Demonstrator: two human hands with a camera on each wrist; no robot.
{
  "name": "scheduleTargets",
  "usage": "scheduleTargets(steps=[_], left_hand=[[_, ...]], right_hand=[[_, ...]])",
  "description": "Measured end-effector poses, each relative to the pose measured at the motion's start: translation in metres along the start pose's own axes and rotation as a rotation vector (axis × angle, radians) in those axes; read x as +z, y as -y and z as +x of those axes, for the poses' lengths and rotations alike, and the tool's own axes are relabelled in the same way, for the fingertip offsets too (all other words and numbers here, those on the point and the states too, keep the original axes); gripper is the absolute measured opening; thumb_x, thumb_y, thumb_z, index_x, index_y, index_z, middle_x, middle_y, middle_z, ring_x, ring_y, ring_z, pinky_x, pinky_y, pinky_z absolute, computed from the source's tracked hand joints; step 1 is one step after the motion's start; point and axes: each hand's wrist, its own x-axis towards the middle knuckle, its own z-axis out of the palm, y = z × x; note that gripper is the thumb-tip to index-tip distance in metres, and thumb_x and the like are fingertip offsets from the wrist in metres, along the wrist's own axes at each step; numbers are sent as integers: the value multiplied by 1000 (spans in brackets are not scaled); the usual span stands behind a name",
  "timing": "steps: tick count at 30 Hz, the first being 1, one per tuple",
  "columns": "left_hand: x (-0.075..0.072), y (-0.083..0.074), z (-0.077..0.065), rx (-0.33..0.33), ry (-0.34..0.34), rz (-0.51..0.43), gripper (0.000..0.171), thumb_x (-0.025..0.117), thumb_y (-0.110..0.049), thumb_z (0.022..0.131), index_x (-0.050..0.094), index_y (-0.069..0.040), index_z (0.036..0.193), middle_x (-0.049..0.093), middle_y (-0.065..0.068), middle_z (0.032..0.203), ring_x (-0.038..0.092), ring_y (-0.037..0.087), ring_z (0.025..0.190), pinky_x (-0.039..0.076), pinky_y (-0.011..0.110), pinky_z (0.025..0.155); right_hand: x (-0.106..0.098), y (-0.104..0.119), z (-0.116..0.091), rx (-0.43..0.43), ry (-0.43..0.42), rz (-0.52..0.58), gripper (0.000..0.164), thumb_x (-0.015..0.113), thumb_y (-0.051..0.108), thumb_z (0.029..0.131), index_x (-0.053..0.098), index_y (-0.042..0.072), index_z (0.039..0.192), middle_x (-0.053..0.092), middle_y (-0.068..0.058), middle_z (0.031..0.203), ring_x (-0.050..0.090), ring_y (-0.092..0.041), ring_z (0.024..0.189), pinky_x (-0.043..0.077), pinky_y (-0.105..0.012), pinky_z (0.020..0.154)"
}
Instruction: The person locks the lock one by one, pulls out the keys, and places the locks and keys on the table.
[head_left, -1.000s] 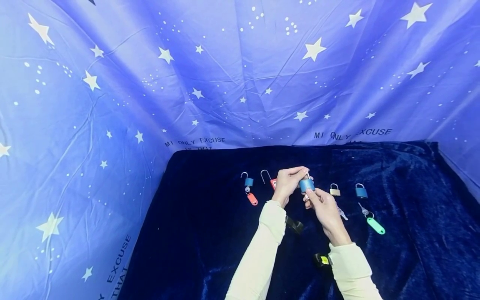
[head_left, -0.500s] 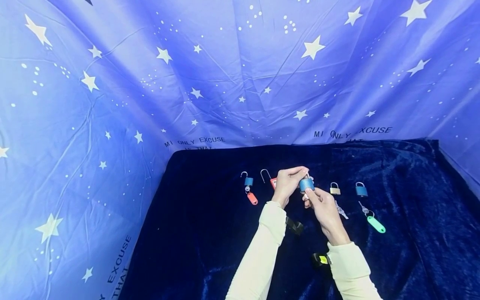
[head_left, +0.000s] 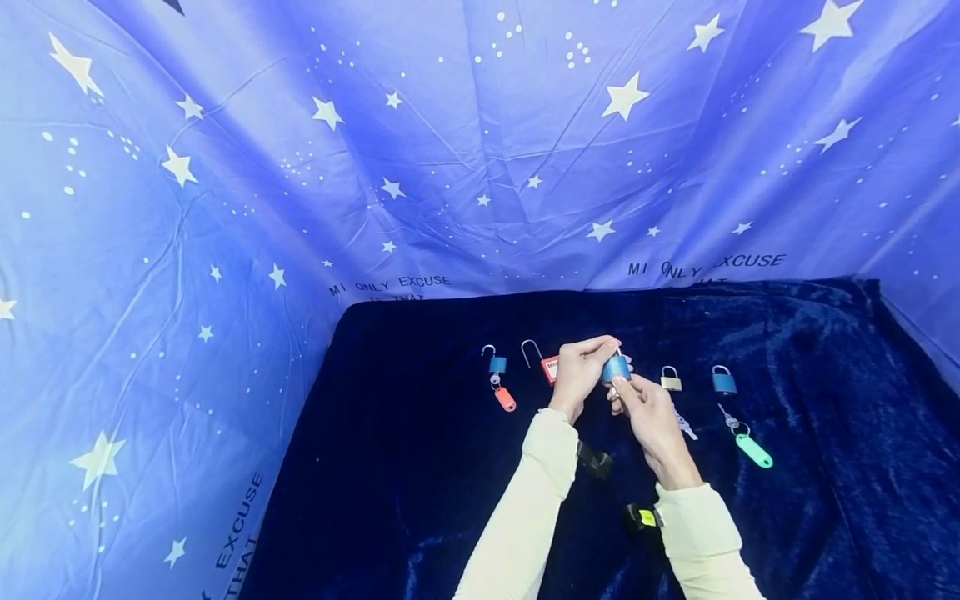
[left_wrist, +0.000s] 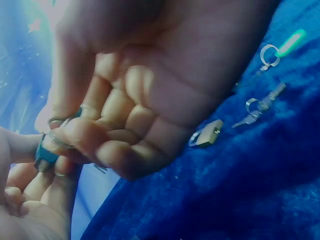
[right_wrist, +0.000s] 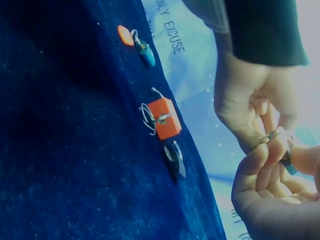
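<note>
A blue padlock (head_left: 616, 369) is held up between both hands over the dark blue velvet cloth. My left hand (head_left: 579, 372) pinches its shackle at the top with thumb and fingertips. From below, my right hand (head_left: 652, 417) grips the blue body, thumb across its front. In the left wrist view the padlock (left_wrist: 45, 154) is mostly covered by fingers; only a blue strip of it shows in the right wrist view. Just behind my left hand lies a red padlock (head_left: 551, 367) with its shackle out, partly hidden; its keys (right_wrist: 162, 118) show in the right wrist view.
On the left lies a small blue padlock (head_left: 497, 365) with raised shackle, key and red tag (head_left: 505, 398). To the right are a brass padlock (head_left: 671, 383) with keys (head_left: 686, 425), and another blue padlock (head_left: 723, 382) above a green-tagged key (head_left: 753, 450). A star-printed curtain (head_left: 480, 150) stands behind.
My left hand and the padlock have shifted slightly to the right, and the padlock tilts a little more. A bit more of the red padlock shows. Both hands keep their hold.
</note>
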Motion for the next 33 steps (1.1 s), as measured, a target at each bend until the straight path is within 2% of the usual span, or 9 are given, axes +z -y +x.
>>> scheduleTargets(steps=[4,8,12,18,22,27,29,33], left_hand=[[1,1,2,-9,31,-6,12,70,-15,91,79,-9,97,76,16,83,76,24,76,58,23,69],[2,4,5,-43,64,-35,18,70,-15,92,77,-3,103,75,19,84,76,22,77,59,24,66],[3,8,8,-50,92,-37,25,70,-16,93,74,2,108,75,21,89,76,24,82,59,25,68],[3,10,8,-52,101,11,25,70,-18,93,74,-3,112,77,14,94,74,15,82,56,21,66],[-1,10,3,-80,73,52,27,75,-24,89,76,-5,108,77,9,88,69,8,71,56,22,68],[-9,12,-6,-130,123,92,25,76,-28,88,78,-4,95,76,4,82,68,7,66,57,24,74],[-11,12,-8,-121,140,106,24,76,-28,88,79,-4,93,76,5,80,67,6,66,56,23,76],[-12,11,-9,-102,101,121,24,77,-27,86,79,-4,93,76,8,79,65,4,67,51,20,81]], right_hand=[[-3,-2,1,0,-6,-10,35,47,21,106,55,-12,112,60,11,73,52,-1,64,50,-22,67],[-5,-2,1,17,-14,-20,38,46,23,106,55,-13,115,59,12,73,53,-1,65,50,-21,68],[-8,-3,0,11,-22,-35,39,46,23,106,55,-14,116,59,12,74,53,-1,66,50,-19,67],[-12,-3,1,9,-29,-38,41,46,24,107,54,-14,119,57,12,74,53,0,66,50,-18,67],[-11,-2,2,6,-39,-37,39,46,25,106,55,-13,116,57,13,74,53,0,66,50,-18,66],[-12,-2,4,4,-48,-54,37,47,26,106,56,-10,109,58,13,74,54,-1,67,50,-18,67],[-13,-3,5,4,-42,-62,37,47,27,106,57,-9,107,59,12,74,55,-1,68,50,-18,67],[-11,-6,4,10,-25,-58,41,48,30,105,57,-10,108,61,11,75,56,-1,68,51,-18,68]])
